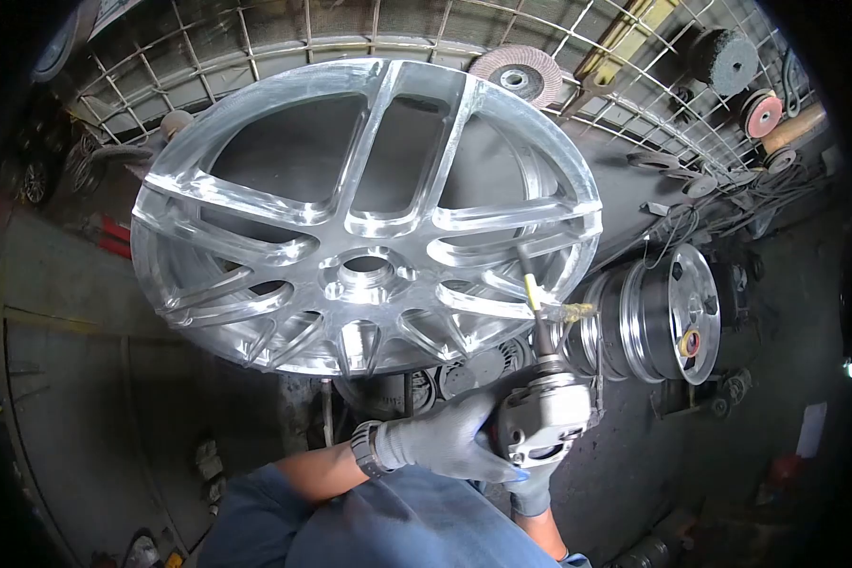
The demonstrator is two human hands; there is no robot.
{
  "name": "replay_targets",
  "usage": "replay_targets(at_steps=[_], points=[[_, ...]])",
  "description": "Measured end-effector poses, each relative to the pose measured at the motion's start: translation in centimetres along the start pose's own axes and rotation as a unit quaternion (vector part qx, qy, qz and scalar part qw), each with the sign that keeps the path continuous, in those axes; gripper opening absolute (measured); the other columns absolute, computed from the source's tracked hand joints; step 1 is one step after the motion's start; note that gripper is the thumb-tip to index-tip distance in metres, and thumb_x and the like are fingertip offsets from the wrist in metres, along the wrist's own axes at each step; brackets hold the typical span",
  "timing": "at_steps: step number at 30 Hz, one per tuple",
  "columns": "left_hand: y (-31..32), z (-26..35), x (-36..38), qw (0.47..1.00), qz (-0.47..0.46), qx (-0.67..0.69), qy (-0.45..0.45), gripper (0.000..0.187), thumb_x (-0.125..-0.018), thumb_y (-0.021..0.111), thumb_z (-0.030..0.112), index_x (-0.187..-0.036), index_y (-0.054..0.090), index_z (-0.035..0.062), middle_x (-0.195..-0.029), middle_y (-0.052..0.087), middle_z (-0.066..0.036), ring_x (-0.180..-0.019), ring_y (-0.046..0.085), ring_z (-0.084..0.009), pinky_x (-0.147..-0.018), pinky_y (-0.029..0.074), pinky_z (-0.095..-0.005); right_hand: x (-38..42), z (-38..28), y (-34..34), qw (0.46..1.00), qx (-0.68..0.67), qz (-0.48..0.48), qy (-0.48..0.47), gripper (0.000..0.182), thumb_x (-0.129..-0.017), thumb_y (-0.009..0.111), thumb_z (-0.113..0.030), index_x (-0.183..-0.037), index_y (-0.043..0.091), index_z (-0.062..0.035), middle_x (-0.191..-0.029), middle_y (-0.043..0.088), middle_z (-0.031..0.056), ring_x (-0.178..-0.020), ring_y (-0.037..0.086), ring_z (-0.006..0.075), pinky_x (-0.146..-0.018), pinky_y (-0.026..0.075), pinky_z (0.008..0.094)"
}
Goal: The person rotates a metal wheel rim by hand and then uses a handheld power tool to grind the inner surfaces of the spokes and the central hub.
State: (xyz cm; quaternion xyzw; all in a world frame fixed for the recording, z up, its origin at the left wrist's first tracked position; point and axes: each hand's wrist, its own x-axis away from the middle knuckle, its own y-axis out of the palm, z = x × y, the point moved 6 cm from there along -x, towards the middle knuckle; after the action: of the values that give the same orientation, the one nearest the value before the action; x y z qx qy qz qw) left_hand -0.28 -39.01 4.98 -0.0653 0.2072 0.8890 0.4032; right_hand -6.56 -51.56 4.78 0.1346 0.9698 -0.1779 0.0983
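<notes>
A bare-metal alloy wheel rim (326, 234) with several split spokes lies face up before me. My left hand (449, 437), in a grey glove with a watch at the wrist, wraps around the head of an angle grinder (551, 417). A long, narrow attachment (532, 293) points up from the grinder, its blurred tip overlapping the right-hand spokes in this view. Below the grinder head, my right hand (530, 492), also gloved, is closed around the body, mostly hidden by the tool.
A wire grid (284, 26) behind the wheel carries a flap disc (518, 78) and a dark cylindrical brush or wheel (724, 59). Other rims (696, 312) stand at right, under loose cables (677, 227). More wheel parts (473, 371) sit beneath the workpiece.
</notes>
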Motion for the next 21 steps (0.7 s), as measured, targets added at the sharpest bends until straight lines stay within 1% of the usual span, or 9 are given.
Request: replay_targets(at_steps=[3, 4, 5, 6, 8, 13, 15, 18, 21], points=[[-0.7, 0.4, 1.2, 0.999, 0.011, -0.041, -0.013, 0.106, -0.070, 0.088, 0.023, -0.149, 0.023, -0.0053, -0.140, 0.046, -0.016, -0.132, 0.045, -0.0241, -0.113, 0.034, -0.0384, 0.1, -0.4, 1.2, 0.999, 0.012, -0.033, -0.008, 0.060, -0.065, 0.087, -0.023, -0.115, 0.063, -0.0021, -0.111, 0.066, 0.0138, -0.100, 0.064, 0.0274, -0.090, 0.048, 0.0411], [-0.7, 0.2, 1.5, 0.999, 0.008, -0.026, -0.034, 0.106, -0.073, 0.086, 0.027, -0.150, 0.022, -0.0059, -0.144, 0.043, -0.019, -0.135, 0.043, -0.0265, -0.114, 0.034, -0.0391, 0.0, -0.7, 1.5, 0.998, 0.026, -0.062, -0.017, 0.062, -0.065, 0.087, -0.020, -0.118, 0.061, -0.0016, -0.113, 0.065, 0.0130, -0.102, 0.064, 0.0257, -0.091, 0.049, 0.0396], [-0.7, 0.0, 1.7, 0.998, 0.005, -0.012, -0.055, 0.105, -0.076, 0.084, 0.031, -0.151, 0.020, -0.0064, -0.147, 0.041, -0.022, -0.138, 0.041, -0.0288, -0.115, 0.033, -0.0397, 0.0, -0.8, 1.5, 0.998, 0.027, -0.063, -0.017, 0.062, -0.065, 0.087, -0.020, -0.118, 0.061, -0.0016, -0.113, 0.065, 0.0130, -0.102, 0.064, 0.0257, -0.091, 0.049, 0.0396], [-0.7, 0.0, 1.5, 0.998, 0.006, -0.011, -0.054, 0.105, -0.076, 0.084, 0.031, -0.151, 0.020, -0.0064, -0.147, 0.041, -0.022, -0.138, 0.041, -0.0288, -0.115, 0.033, -0.0397, 0.0, -0.8, 1.3, 0.998, 0.025, -0.054, -0.009, 0.062, -0.065, 0.086, -0.019, -0.119, 0.060, -0.0016, -0.113, 0.065, 0.0128, -0.103, 0.063, 0.0253, -0.091, 0.048, 0.0392], [-0.6, 0.8, 0.6, 0.999, 0.019, -0.039, 0.018, 0.101, -0.072, 0.087, 0.022, -0.148, 0.026, -0.0039, -0.139, 0.047, -0.016, -0.131, 0.046, -0.0242, -0.113, 0.034, -0.0386, 0.1, -0.8, 1.1, 0.999, 0.026, -0.047, -0.003, 0.063, -0.066, 0.086, -0.018, -0.121, 0.059, -0.0015, -0.114, 0.065, 0.0127, -0.103, 0.063, 0.0250, -0.092, 0.048, 0.0387], [-0.6, 1.2, 0.0, 0.999, 0.005, -0.038, 0.023, 0.099, -0.070, 0.085, 0.020, -0.147, 0.028, -0.0059, -0.140, 0.047, -0.017, -0.131, 0.046, -0.0251, -0.114, 0.035, -0.0391, 0.8, 0.5, 0.6, 0.998, -0.048, 0.001, 0.040, 0.064, -0.066, 0.086, -0.017, -0.122, 0.059, -0.0016, -0.114, 0.065, 0.0123, -0.103, 0.063, 0.0239, -0.091, 0.048, 0.0379], [-1.0, 1.3, 0.7, 0.998, 0.011, -0.060, 0.002, 0.102, -0.071, 0.086, 0.020, -0.148, 0.025, -0.0061, -0.140, 0.047, -0.017, -0.132, 0.046, -0.0245, -0.114, 0.035, -0.0385, 0.8, 1.0, 0.8, 0.996, -0.066, 0.008, 0.051, 0.064, -0.066, 0.085, -0.017, -0.122, 0.059, -0.0017, -0.114, 0.065, 0.0122, -0.103, 0.063, 0.0237, -0.091, 0.048, 0.0377], [-1.4, 0.7, 2.0, 0.999, 0.028, -0.019, -0.013, 0.105, -0.071, 0.087, 0.020, -0.149, 0.023, -0.0058, -0.141, 0.047, -0.016, -0.132, 0.045, -0.0238, -0.113, 0.035, -0.0380, 0.6, 0.3, 2.3, 0.997, 0.016, -0.071, -0.019, 0.062, -0.066, 0.085, -0.016, -0.121, 0.060, -0.0019, -0.112, 0.066, 0.0112, -0.101, 0.064, 0.0232, -0.090, 0.049, 0.0374], [-1.6, -0.1, 2.8, 0.999, 0.026, -0.014, -0.038, 0.106, -0.072, 0.087, 0.020, -0.150, 0.020, -0.0059, -0.141, 0.047, -0.016, -0.132, 0.045, -0.0233, -0.113, 0.035, -0.0377, -0.2, -1.3, 3.2, 0.995, 0.049, -0.080, -0.025, 0.059, -0.066, 0.085, -0.015, -0.118, 0.061, -0.0022, -0.111, 0.066, 0.0106, -0.100, 0.064, 0.0240, -0.090, 0.048, 0.0374]])
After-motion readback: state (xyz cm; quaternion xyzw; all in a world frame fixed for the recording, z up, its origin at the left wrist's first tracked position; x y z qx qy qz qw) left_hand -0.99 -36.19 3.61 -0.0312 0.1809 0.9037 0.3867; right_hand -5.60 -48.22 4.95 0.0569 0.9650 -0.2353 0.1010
